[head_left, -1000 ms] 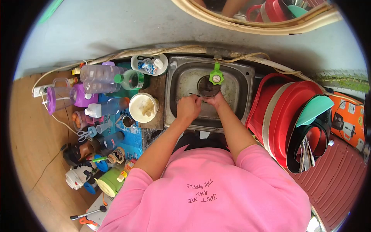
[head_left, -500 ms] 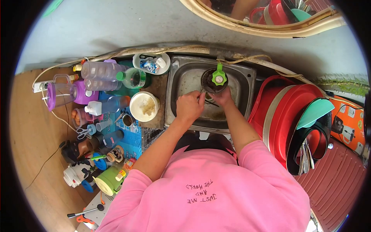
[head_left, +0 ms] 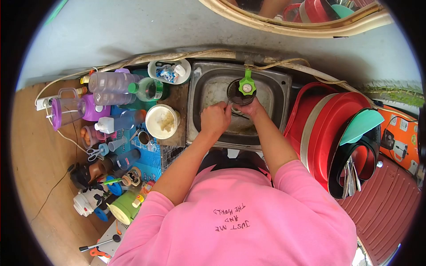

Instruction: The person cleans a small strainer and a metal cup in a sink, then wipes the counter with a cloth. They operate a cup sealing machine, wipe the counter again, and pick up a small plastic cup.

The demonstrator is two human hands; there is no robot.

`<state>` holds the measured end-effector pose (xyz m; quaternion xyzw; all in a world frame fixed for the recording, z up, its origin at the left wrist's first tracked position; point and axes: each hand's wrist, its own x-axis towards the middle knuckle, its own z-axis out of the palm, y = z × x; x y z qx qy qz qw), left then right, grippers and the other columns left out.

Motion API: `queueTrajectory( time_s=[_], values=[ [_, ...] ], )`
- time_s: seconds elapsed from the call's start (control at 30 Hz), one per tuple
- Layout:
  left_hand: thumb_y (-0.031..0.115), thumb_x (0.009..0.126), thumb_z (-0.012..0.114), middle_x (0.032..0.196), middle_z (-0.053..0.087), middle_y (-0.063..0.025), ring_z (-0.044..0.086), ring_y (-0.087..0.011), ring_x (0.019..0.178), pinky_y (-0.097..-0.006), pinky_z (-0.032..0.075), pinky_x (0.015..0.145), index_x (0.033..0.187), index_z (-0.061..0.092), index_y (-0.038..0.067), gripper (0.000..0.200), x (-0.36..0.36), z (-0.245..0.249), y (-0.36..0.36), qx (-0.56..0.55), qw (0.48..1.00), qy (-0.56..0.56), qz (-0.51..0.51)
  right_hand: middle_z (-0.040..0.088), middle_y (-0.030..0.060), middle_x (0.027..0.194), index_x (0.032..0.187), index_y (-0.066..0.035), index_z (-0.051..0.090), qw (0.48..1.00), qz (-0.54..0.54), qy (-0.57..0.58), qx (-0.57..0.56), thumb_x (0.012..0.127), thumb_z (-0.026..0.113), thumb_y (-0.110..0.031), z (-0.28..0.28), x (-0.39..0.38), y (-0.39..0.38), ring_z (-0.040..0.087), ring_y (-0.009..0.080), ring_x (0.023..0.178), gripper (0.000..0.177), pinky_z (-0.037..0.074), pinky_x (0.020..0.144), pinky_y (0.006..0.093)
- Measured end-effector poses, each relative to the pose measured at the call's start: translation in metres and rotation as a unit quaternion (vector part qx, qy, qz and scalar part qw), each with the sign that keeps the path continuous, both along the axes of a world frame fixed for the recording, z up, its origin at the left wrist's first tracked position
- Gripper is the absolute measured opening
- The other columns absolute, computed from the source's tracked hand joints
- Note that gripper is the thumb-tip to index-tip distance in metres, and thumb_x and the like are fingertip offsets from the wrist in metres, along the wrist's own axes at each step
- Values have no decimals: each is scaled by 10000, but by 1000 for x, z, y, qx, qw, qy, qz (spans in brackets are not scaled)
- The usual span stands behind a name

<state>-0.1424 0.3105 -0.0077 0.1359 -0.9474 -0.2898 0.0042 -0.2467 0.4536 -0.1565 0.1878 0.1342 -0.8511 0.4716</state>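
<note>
A dark round cup or small pot (head_left: 232, 94) is held over the sink (head_left: 195, 91), right beneath a green-handled tap (head_left: 247, 86) that covers part of its opening. My left hand (head_left: 216, 118) is closed in a fist at the near left side of the vessel, around what looks like its handle. My right hand (head_left: 249, 107) wraps the vessel's near right side from below, with most of its fingers hidden behind it. A thin object lies in the basin just under the hands.
Left of the sink stand a white tub (head_left: 163, 121) with pale residue, a green bottle (head_left: 149, 89), a white container of packets (head_left: 169, 72) and a purple blender (head_left: 66, 111). Red basins (head_left: 326, 133) and a black pot with cutlery (head_left: 350, 179) lean on the right.
The whole view has shifted slightly left. Both hands stay on the vessel under the tap, with little change in their grip.
</note>
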Motion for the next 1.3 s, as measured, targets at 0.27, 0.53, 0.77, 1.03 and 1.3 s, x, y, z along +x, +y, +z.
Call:
queueTrajectory(
  time_s=[0.27, 0.53, 0.77, 1.03, 1.3],
  values=[
    [274, 899, 671, 744, 681, -163, 661, -398, 664, -489, 527, 593, 757, 663, 58, 259, 10, -3, 1, -14, 998, 38, -45, 654, 86, 1214, 1205, -110, 621, 991, -69, 11, 112, 987, 486, -207, -89, 9, 14, 613, 267, 1112, 275, 473, 1012, 383],
    [252, 892, 683, 769, 689, -158, 669, -389, 678, -483, 526, 597, 760, 652, 56, 239, 12, -3, -1, -1, 997, 68, -34, 646, 95, 1219, 1210, -140, 617, 973, -92, -54, 203, 1014, 437, -269, -47, 18, 12, 613, 270, 1125, 295, 477, 1032, 420],
    [204, 910, 623, 822, 695, -185, 673, -407, 745, -498, 533, 651, 847, 689, 67, 165, 10, -30, 1, -53, 996, 1, -78, 666, 56, 918, 986, -143, 621, 995, 40, -16, -95, 957, 540, -339, -68, 12, -12, 644, 204, 916, 215, 555, 779, 408],
    [116, 944, 576, 844, 726, -149, 689, -272, 616, -406, 555, 559, 966, 714, 7, 177, 11, -93, 16, 190, 972, -138, -8, 678, 106, 1030, 1096, -64, 596, 541, 135, 503, 660, 870, 688, -158, 17, 26, 15, 644, 265, 992, 261, 510, 743, 418],
    [178, 997, 592, 897, 739, -57, 539, -71, 498, -250, 468, 484, 1111, 706, -15, 251, 7, -52, 19, 417, 904, -85, 34, 674, 86, 1157, 1124, -100, 667, 814, -297, 250, 432, 898, 596, -222, 30, 26, 45, 556, 261, 1201, 266, 426, 1048, 440]
  ],
)
